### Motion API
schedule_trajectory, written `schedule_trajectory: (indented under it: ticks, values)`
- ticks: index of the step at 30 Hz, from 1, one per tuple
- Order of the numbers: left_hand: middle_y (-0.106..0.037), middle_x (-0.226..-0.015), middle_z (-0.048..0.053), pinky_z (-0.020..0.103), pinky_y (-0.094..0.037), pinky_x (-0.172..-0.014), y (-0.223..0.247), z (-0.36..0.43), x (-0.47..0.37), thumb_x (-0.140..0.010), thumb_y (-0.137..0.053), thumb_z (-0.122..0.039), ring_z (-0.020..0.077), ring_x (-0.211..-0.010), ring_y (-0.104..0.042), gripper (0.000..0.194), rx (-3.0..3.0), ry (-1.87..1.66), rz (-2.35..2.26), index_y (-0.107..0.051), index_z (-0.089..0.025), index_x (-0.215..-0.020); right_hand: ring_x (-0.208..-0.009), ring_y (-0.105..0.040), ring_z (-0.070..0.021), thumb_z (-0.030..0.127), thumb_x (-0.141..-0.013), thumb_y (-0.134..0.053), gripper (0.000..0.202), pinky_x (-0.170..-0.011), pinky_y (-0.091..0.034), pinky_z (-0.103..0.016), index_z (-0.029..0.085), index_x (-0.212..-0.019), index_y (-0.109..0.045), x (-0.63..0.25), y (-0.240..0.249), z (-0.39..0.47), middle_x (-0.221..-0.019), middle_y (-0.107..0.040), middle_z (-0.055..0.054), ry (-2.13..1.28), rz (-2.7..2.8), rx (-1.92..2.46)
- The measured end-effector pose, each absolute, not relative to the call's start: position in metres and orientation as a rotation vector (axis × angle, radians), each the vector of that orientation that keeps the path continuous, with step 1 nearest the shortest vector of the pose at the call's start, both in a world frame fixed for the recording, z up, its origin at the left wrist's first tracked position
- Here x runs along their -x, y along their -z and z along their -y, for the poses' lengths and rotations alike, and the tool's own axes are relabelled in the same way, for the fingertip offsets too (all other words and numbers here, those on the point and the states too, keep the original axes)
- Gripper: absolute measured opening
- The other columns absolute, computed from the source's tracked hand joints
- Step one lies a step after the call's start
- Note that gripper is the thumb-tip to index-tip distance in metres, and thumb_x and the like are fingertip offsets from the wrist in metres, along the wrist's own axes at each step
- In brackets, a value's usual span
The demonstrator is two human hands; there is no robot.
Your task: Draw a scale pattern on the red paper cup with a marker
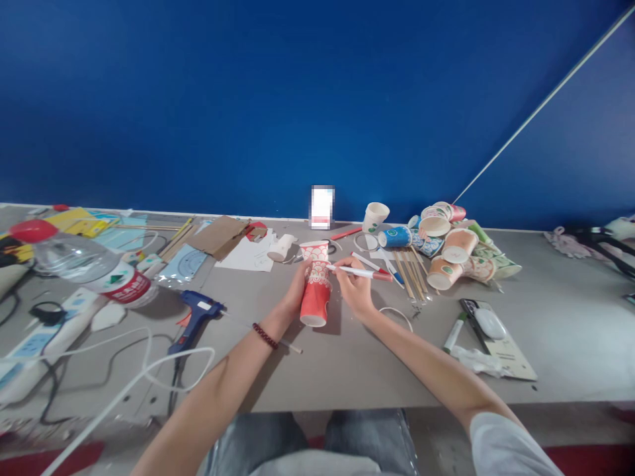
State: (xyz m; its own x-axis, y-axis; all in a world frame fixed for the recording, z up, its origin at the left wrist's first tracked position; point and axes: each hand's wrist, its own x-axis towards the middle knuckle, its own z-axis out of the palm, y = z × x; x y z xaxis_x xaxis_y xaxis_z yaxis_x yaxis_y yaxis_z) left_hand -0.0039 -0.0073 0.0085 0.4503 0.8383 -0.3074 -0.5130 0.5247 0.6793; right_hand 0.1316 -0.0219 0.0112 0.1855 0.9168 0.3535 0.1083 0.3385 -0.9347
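A red paper cup [314,305] with a white pattern is joined end to end with another patterned cup [314,250], the lower one's pale round end facing me. My left hand [297,284] is wrapped round their left side, a dark bead bracelet on its wrist. Between the fingers of my right hand [354,285] is a white marker [360,272] with a red end pointing right. Its tip meets or nearly meets the right side of the cups near their joint. A second slim marker [366,262] lies just behind it on the table.
A blue glue gun [196,320], cables, a power strip [52,337] and a large bottle [94,268] are on the left. Cardboard [223,238] and paper [245,256] lie behind. Sticks [411,274], several paper cups [459,246] and a white mouse [490,324] are on the right.
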Motion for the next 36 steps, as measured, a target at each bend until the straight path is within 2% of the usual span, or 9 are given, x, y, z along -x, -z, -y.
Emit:
schedule_trajectory:
  ticks: [8,14,25,31,36]
  values:
    - [-0.067,-0.068,0.006,0.029,-0.051,-0.050,-0.007,0.007,0.004,-0.089,-0.050,-0.053,0.0183,-0.054,-0.064,0.041,-0.526,-0.918,-0.627,-0.066,-0.015,-0.093,-0.058,-0.053,-0.0134,0.027,-0.077,-0.056,0.004,-0.054,-0.043,-0.026,0.023,-0.076,-0.056,-0.129,-0.016,0.027,-0.065,-0.056,0.003,-0.816,1.256,1.095]
    - [-0.068,-0.071,0.007,0.029,-0.052,-0.052,-0.004,0.005,0.005,-0.090,-0.051,-0.052,0.0187,-0.057,-0.065,0.042,-0.521,-0.922,-0.609,-0.066,-0.013,-0.098,-0.061,-0.054,-0.0152,0.028,-0.077,-0.057,0.005,-0.058,-0.044,-0.029,0.023,-0.075,-0.056,-0.129,-0.015,0.026,-0.064,-0.056,0.003,-0.823,1.238,1.078]
    - [-0.066,-0.063,0.007,0.029,-0.052,-0.049,-0.006,0.006,0.005,-0.086,-0.054,-0.058,0.0186,-0.051,-0.063,0.045,-0.524,-0.897,-0.680,-0.064,-0.014,-0.082,-0.073,-0.063,-0.0175,0.036,-0.084,-0.060,0.014,-0.068,-0.051,-0.032,0.022,-0.085,-0.059,-0.134,-0.005,0.021,-0.077,-0.062,0.000,-0.786,1.198,1.027]
    - [-0.066,-0.065,0.007,0.028,-0.051,-0.050,-0.008,0.006,0.003,-0.088,-0.053,-0.053,0.0183,-0.052,-0.063,0.042,-0.543,-0.918,-0.638,-0.065,-0.013,-0.083,-0.077,-0.066,-0.0190,0.038,-0.085,-0.059,0.016,-0.070,-0.053,-0.033,0.023,-0.087,-0.058,-0.134,-0.007,0.022,-0.079,-0.065,-0.001,-0.774,1.200,1.022]
    - [-0.068,-0.073,0.010,0.030,-0.053,-0.057,-0.009,0.004,0.001,-0.089,-0.052,-0.047,0.0179,-0.057,-0.064,0.040,-0.508,-0.992,-0.592,-0.066,-0.010,-0.086,-0.069,-0.063,-0.0166,0.037,-0.086,-0.059,0.014,-0.067,-0.052,-0.032,0.023,-0.086,-0.059,-0.136,-0.007,0.020,-0.075,-0.062,0.001,-0.735,1.218,1.010]
